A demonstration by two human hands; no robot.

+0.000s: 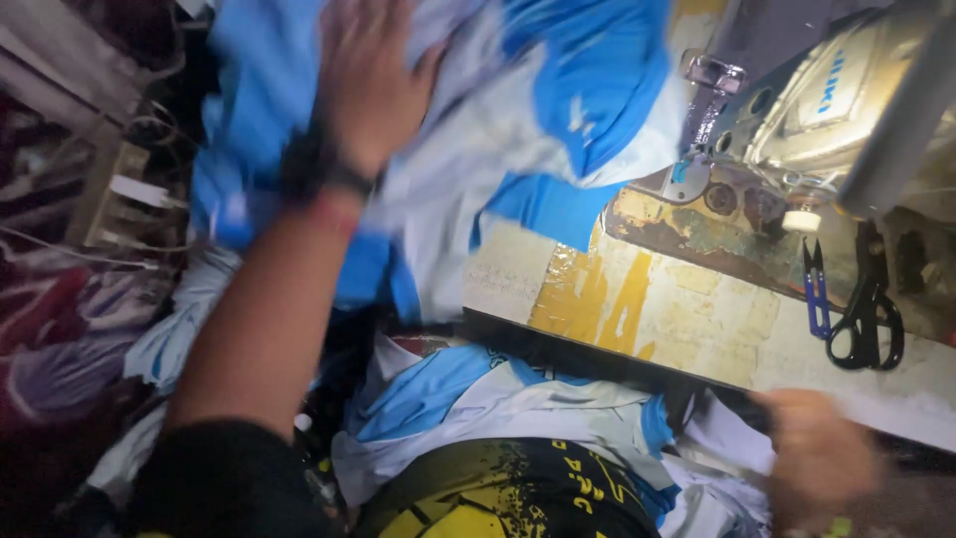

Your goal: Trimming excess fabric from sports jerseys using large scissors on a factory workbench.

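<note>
up top, left hand point(366, 85) pressed flat on the blue and white cloth point(518, 110), fingers point(344, 25) spread wide, not clenched, not pinching. looks like a push to keep the heap from sliding off. dark band round the wrist. cloth bunched over the far left part of the surface point(697, 319), partly hanging over its edge, just beside the sewing machine point(817, 110).

down low, right hand point(822, 453) blurred near the front edge of the surface, close to more blue and white cloth point(498, 394) piled in the lap. cannot tell whether those fingers hold anything or stay loose.

on the right, black scissors point(866, 314) and small blue snips point(817, 289) lying flat on the surface, side by side, close to the machine, likely kept there for an easy grab.

off to the left, messy wires and more cloth in the dark.
</note>
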